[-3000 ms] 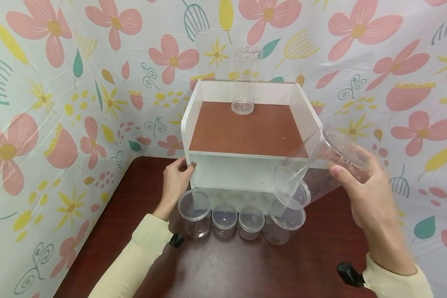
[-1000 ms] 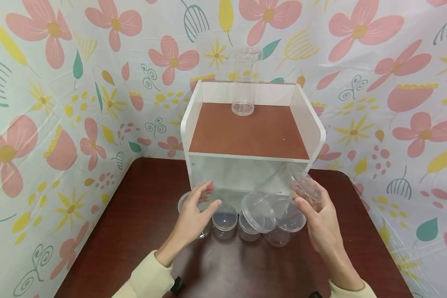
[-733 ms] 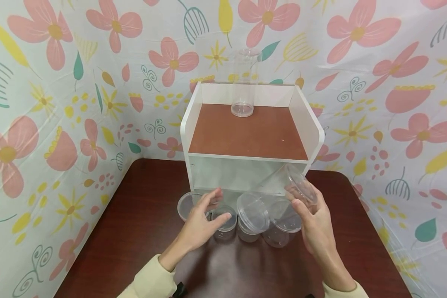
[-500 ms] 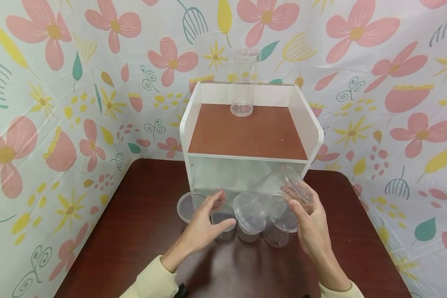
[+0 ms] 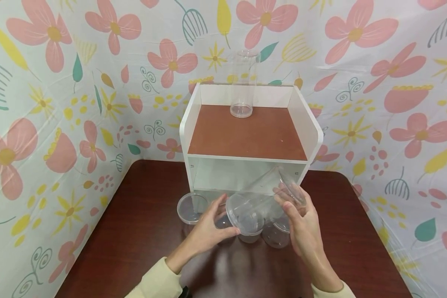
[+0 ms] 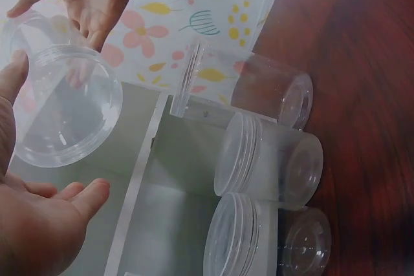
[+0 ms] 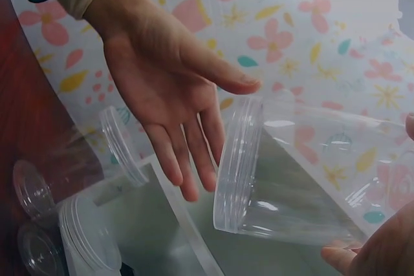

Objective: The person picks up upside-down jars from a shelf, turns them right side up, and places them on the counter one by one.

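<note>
My right hand (image 5: 307, 231) grips a tall clear plastic jar (image 5: 262, 192) near one end. The jar is tilted over the row of jars, its lid (image 6: 68, 108) facing left and down. At that lid, my left hand (image 5: 208, 231) has its fingers spread and relaxed, the thumb right at the rim. In the right wrist view the palm of the left hand (image 7: 168, 88) faces the lid without curling round it. Below stand lidded clear jars: a larger one (image 5: 193, 207) at left, another larger one (image 5: 277, 236) at right, and smaller ones between, partly hidden.
A white shelf unit (image 5: 318, 132) with a brown top board (image 5: 247, 134) stands behind the jars. Another tall clear jar (image 5: 243, 85) stands upright at the back of that board. The dark red table (image 5: 149, 207) meets floral cloth (image 5: 108, 99) behind and beside it.
The right hand has brought the jar left and down from beside the shelf. My left hand has left the shelf's left side and moved right to the jar's lid.
</note>
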A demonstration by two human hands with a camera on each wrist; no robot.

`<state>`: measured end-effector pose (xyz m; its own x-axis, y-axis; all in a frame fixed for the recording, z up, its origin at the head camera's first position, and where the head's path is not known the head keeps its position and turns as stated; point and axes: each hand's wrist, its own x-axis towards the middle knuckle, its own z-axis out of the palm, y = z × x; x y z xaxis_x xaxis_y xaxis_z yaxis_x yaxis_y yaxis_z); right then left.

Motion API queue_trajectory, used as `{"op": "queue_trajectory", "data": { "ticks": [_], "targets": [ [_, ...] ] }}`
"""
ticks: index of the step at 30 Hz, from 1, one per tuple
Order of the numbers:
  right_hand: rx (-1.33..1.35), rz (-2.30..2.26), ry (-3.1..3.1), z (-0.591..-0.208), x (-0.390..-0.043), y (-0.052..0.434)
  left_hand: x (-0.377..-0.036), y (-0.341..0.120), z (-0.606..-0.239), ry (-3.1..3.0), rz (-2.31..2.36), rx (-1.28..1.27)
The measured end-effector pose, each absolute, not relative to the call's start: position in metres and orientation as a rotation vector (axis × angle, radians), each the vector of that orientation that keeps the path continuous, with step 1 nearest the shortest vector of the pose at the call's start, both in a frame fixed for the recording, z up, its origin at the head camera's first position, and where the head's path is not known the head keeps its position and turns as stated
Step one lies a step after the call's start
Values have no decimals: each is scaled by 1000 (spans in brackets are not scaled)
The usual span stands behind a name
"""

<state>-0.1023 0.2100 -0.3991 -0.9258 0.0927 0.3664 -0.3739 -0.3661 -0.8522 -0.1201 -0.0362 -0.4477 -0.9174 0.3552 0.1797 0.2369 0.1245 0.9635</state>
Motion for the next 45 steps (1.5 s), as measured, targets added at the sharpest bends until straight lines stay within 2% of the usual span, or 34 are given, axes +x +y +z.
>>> {"op": "queue_trajectory", "data": {
  "ticks": [21,38,45],
  "targets": [
    [343,2423,-1566,-404,-97,199,-122,-31,-460,2060,1994,704],
    [342,2279,-1750,-397,-98,213,-119,-39,-459,1803,2278,710],
    [51,2042,-1885,-390,-112,227,-117,-47,-453,1795,2338,706]
  ]
}}
